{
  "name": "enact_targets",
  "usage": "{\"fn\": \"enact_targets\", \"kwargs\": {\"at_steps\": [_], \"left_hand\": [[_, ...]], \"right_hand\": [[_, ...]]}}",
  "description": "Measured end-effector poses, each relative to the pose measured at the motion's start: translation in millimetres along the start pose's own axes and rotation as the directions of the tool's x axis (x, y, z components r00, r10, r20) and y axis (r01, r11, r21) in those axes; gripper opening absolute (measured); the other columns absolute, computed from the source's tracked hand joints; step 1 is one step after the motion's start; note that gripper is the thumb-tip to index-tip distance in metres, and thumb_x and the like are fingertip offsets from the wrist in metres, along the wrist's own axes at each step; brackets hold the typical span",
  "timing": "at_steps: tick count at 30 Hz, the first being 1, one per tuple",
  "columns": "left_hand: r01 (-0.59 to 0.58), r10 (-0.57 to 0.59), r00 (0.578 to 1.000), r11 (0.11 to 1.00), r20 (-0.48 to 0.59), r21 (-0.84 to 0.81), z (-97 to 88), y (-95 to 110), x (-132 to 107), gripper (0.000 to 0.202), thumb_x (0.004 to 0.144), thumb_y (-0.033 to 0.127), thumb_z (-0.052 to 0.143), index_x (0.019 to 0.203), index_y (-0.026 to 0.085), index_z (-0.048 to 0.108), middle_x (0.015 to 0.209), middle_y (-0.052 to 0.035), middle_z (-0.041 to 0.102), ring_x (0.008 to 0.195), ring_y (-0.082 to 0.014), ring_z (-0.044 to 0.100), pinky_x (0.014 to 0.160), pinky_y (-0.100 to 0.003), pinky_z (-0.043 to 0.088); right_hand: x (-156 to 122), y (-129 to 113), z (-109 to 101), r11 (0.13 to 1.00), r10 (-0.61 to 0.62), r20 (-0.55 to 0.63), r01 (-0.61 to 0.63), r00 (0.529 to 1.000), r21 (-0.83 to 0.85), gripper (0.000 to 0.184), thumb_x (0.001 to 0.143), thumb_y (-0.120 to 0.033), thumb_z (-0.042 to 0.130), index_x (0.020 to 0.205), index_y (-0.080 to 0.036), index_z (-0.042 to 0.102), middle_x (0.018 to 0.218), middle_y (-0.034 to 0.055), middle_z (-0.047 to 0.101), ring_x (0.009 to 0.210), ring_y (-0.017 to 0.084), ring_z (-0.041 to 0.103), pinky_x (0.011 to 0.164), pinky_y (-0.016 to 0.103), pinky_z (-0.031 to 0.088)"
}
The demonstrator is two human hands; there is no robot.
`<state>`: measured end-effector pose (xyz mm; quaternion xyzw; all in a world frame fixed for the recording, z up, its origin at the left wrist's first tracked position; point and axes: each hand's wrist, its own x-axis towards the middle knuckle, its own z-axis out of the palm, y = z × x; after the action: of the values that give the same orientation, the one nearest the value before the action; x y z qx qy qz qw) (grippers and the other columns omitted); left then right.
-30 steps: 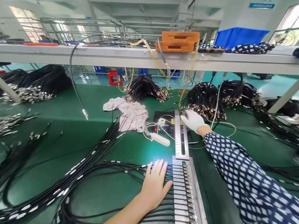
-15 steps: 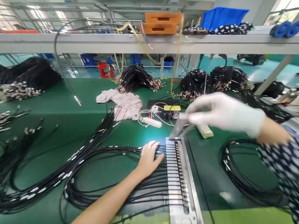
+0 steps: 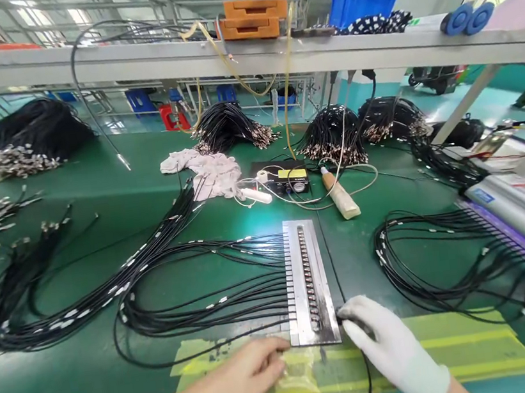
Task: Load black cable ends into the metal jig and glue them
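Observation:
A slotted metal fixture (image 3: 298, 282) lies on the bench, with a row of small cable ends showing along its slot. Black cables (image 3: 236, 290) run out of its notched left side and loop round to the left. My bare left hand (image 3: 252, 375) is at the fixture's lower left corner, fingers stretched and thumb apart, holding nothing. At the lower right edge, my white-gloved right hand (image 3: 391, 344) has thumb and forefinger closed around a small dark piece (image 3: 340, 316), too small to name. A black cord (image 3: 336, 270) passes partly beneath that hand.
Yellow tape (image 3: 456, 345) covers the front of the green bench. A bottle (image 3: 340, 196), a black control box (image 3: 284, 177) and a pale cloth (image 3: 213, 172) lie behind the fixture. Coiled cables (image 3: 390, 250) and a silver unit (image 3: 521, 214) are at right. A shelf (image 3: 129, 66) crosses overhead.
My right hand has come down from the fixture's far end to its near right edge; the grey metal piece is out of it. My left hand has moved from the cables to the near corner.

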<state>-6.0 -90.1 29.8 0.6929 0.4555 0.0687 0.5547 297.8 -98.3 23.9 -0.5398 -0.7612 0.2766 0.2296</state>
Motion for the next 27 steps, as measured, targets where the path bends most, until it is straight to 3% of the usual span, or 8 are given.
{"fn": "enact_targets", "kwargs": {"at_steps": [4,8,12,15,17,19,22,27], "left_hand": [[0.061,-0.053,0.998,0.961,0.039,-0.269,36.9,-28.2,-3.4,0.062,0.094,0.051,0.049,0.15,0.026,0.038,0.105,-0.0055,0.065,0.083,-0.0172,0.06,0.076,-0.028,0.047],[0.03,-0.023,1.0,0.782,0.019,-0.623,61.0,-45.9,7.0,0.066,0.088,0.047,0.056,0.149,0.025,0.041,0.105,-0.0065,0.062,0.058,-0.008,0.055,0.053,-0.021,0.04],[-0.028,0.043,0.999,0.588,-0.003,-0.809,65.8,-50.6,6.6,0.054,0.083,0.035,0.067,0.137,0.034,0.057,0.116,-0.0051,0.061,0.061,-0.007,0.061,0.051,-0.019,0.041],[-0.081,0.159,0.987,0.399,-0.019,-0.913,57.9,-43.9,1.2,0.054,0.08,0.025,0.072,0.132,0.033,0.062,0.116,-0.006,0.067,0.088,-0.0136,0.067,0.067,-0.019,0.049],[-0.073,0.197,0.98,0.244,-0.024,-0.967,50.3,-37.0,-1.2,0.057,0.077,0.016,0.073,0.131,0.029,0.063,0.123,-0.0074,0.067,0.112,-0.017,0.062,0.084,-0.021,0.049],[-0.061,0.199,0.979,0.118,-0.037,-0.991,44.0,-30.0,-0.7,0.058,0.074,0.009,0.069,0.13,0.025,0.064,0.138,-0.0078,0.06,0.121,-0.0172,0.058,0.09,-0.022,0.048],[-0.051,0.206,0.978,0.042,-0.042,-0.998,41.3,-21.2,7.3,0.058,0.072,0.003,0.064,0.128,0.02,0.066,0.146,-0.01,0.053,0.11,-0.0145,0.063,0.086,-0.022,0.049],[-0.042,0.222,0.975,0.056,-0.028,-0.998,47.0,-20.2,16.0,0.057,0.069,0.001,0.064,0.124,0.014,0.068,0.14,-0.0145,0.057,0.102,-0.0168,0.067,0.08,-0.023,0.049]], "right_hand": [[-10.7,12.4,22.7,0.99,0.014,-0.083,-0.025,0.996,-0.136,0.026,0.1,-0.031,0.04,0.111,-0.022,0.063,0.107,0.0101,0.061,0.098,0.025,0.06,0.088,0.042,0.053],[-13.5,13.0,47.6,0.978,-0.005,-0.18,-0.033,0.984,-0.205,0.028,0.099,-0.031,0.041,0.115,-0.022,0.062,0.108,0.0119,0.06,0.098,0.028,0.059,0.085,0.047,0.054],[-15.9,3.2,51.8,0.994,0.093,-0.231,-0.103,0.969,-0.031,0.03,0.099,-0.036,0.041,0.115,-0.022,0.062,0.109,0.0122,0.058,0.101,0.028,0.058,0.091,0.05,0.052],[-15.3,-1.8,42.1,0.94,0.264,-0.19,-0.208,0.946,0.271,0.036,0.095,-0.047,0.049,0.117,-0.023,0.065,0.118,0.0126,0.058,0.111,0.029,0.056,0.099,0.049,0.049],[-11.7,-3.2,33.4,0.742,0.426,-0.061,-0.311,0.903,0.594,0.045,0.089,-0.056,0.058,0.117,-0.021,0.067,0.12,0.0131,0.061,0.107,0.028,0.061,0.091,0.043,0.054],[-5.2,-5.5,27.7,0.366,0.529,0.142,-0.376,0.837,0.851,0.052,0.082,-0.06,0.066,0.114,-0.019,0.068,0.116,0.0129,0.067,0.09,0.023,0.067,0.072,0.033,0.059],[8.0,-15.3,31.8,-0.079,0.512,0.347,-0.359,0.786,0.93,0.056,0.072,-0.061,0.077,0.111,-0.021,0.068,0.112,0.0112,0.072,0.078,0.02,0.07,0.06,0.028,0.059],[22.5,-28.3,52.9,-0.084,0.554,0.263,-0.262,0.79,0.961,0.067,0.064,-0.04,0.089,0.123,-0.024,0.063,0.106,0.0087,0.075,0.076,0.021,0.071,0.054,0.026,0.058]]}}
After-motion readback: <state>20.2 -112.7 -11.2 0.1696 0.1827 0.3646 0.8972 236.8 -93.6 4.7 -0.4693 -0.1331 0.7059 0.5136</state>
